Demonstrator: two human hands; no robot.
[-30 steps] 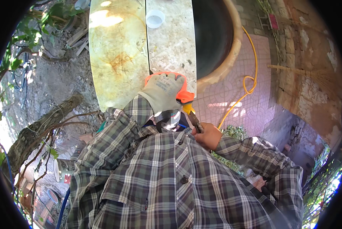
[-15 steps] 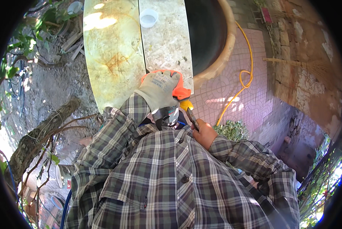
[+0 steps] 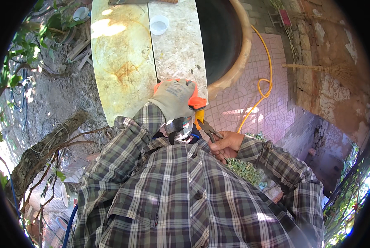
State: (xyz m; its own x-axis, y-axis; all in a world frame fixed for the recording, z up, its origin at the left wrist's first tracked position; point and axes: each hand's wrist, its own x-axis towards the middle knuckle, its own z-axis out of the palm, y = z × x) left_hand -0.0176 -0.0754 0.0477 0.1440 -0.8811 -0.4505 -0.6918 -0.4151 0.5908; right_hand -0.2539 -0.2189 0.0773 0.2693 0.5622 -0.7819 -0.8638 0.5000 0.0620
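My left hand, in a grey work glove, is closed around a bright orange object over the near edge of the table. A yellow end sticks out of it toward me; its exact kind is hidden by the glove. My bare right hand is wrapped around the handles of dark metal pliers. The pliers' jaws are apart and meet or lie beside the yellow end; I cannot tell which. Just under the glove, a black and silvery item shows in front of my shirt.
The stained board table carries a clear plastic tub and, at its far edge, a saw. To the right stand a large round basin, a yellow hose and cut greenery. A branch lies left.
My right hand has moved slightly right, and the pliers' jaws have spread. The view has shifted a little, bringing the saw into sight. My left hand keeps its hold.
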